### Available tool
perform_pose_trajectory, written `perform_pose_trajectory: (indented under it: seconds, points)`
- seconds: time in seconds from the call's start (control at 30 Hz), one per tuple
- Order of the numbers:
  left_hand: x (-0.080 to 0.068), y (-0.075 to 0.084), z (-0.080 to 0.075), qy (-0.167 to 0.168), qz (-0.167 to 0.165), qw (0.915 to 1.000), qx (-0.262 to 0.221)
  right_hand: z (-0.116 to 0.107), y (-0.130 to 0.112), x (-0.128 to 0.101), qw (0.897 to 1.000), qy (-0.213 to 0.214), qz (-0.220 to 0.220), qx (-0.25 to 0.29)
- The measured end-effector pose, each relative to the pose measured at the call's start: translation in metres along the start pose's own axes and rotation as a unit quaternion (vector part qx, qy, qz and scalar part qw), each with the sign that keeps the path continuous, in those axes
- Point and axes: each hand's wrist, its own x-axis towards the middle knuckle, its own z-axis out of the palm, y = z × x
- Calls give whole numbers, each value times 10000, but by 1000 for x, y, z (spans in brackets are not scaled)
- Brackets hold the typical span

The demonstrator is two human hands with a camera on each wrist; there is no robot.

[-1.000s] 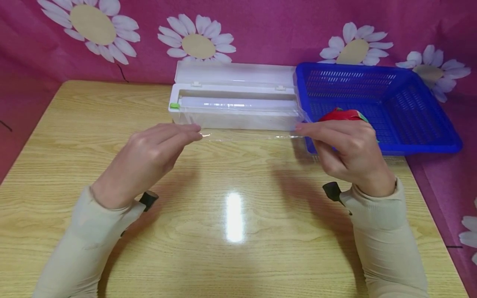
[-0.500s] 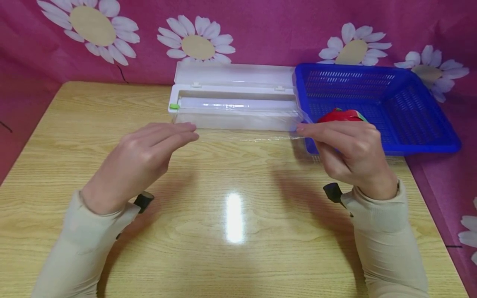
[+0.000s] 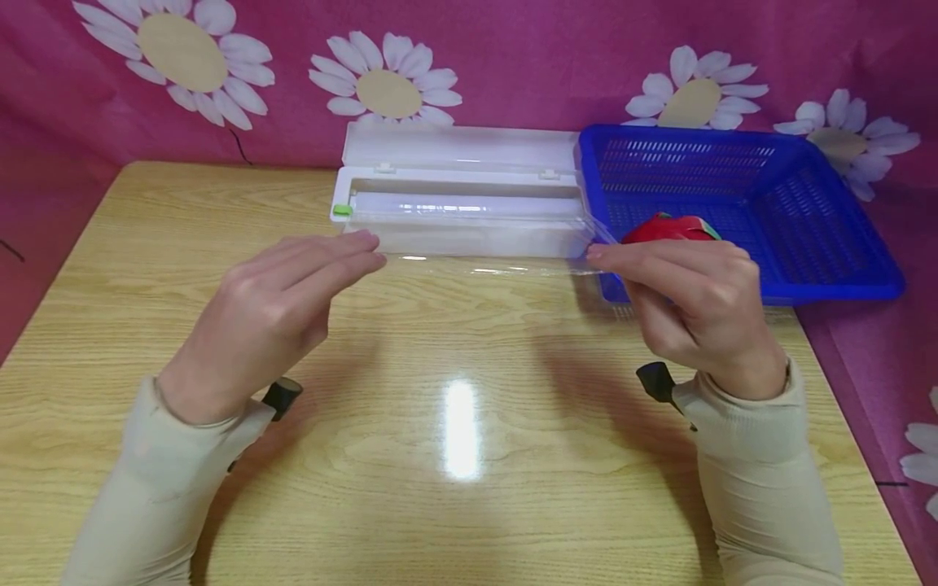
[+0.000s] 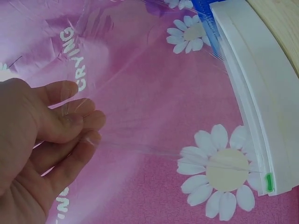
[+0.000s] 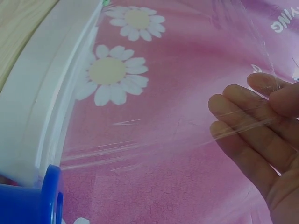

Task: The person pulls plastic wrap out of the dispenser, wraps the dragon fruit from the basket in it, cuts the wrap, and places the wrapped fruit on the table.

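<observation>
Both forearms in beige sleeves, reaching forward over the table, hands level and well apart. Left hand [image 3: 282, 301]: palm down, fingers extended toward centre, thumb closed against the fingertips [image 4: 77, 112] in a pinch. Right hand [image 3: 692, 305]: mirrored, fingers [image 5: 247, 126] nearly straight, thumb pressed onto index tip. Black wrist-mounted units visible under both cuffs

You sit at a staged recording corner, not a real kitchen: a wooden tabletop [image 3: 220, 244] ringed by pink daisy-print cloth [image 3: 513, 57].
</observation>
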Motion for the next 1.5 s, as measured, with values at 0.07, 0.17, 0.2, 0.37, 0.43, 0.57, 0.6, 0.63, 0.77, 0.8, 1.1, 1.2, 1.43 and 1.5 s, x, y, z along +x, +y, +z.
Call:
perform_pose_trajectory:
  seconds: [0.07, 0.17, 0.2, 0.37, 0.43, 0.57, 0.6, 0.63, 0.77, 0.8, 1.1, 1.2, 1.43, 1.5]
  points:
    - [0, 1, 1, 164, -11, 9998, -65, 0, -2, 1, 10000, 60, 19, -10]
    - [1, 3, 2, 431, -31, 9988, -211, 0, -4, 2, 9998, 173, 29, -43]
    - [2, 3, 2, 508, -39, 9984, -264, 0, -5, 2, 9998, 205, 27, -43]
    - [3, 6, 1, 729, -27, 9964, -423, 0, -9, 5, 9993, 382, -5, 37]
    - [3, 7, 0, 795, -9, 9957, -476, -1, -10, 6, 9988, 468, -37, 113]
    - [2, 8, 0, 944, 29, 9940, -558, -1, -11, 7, 9979, 600, -109, 225]
    - [2, 8, 1, 989, 48, 9935, -565, -1, -11, 7, 9976, 629, -132, 239]
    - [2, 8, 1, 1026, 71, 9931, -564, -1, -11, 7, 9974, 661, -150, 252]
    - [2, 9, 1, 1172, 155, 9913, -584, 0, -11, 6, 9961, 790, -216, 325]
    - [3, 9, 1, 1192, 167, 9910, -586, 0, -11, 6, 9958, 813, -232, 352]
    - [3, 12, -1, 1459, 185, 9863, -742, -2, -11, 1, 9937, 915, -302, 568]
    - [3, 13, -2, 1552, 212, 9842, -825, -2, -12, 0, 9930, 989, -312, 572]
    - [2, 16, -2, 1767, 292, 9800, -866, -2, -16, 1, 9899, 1194, -350, 676]
    - [2, 17, -2, 1835, 319, 9783, -911, -2, -17, 1, 9886, 1271, -393, 707]
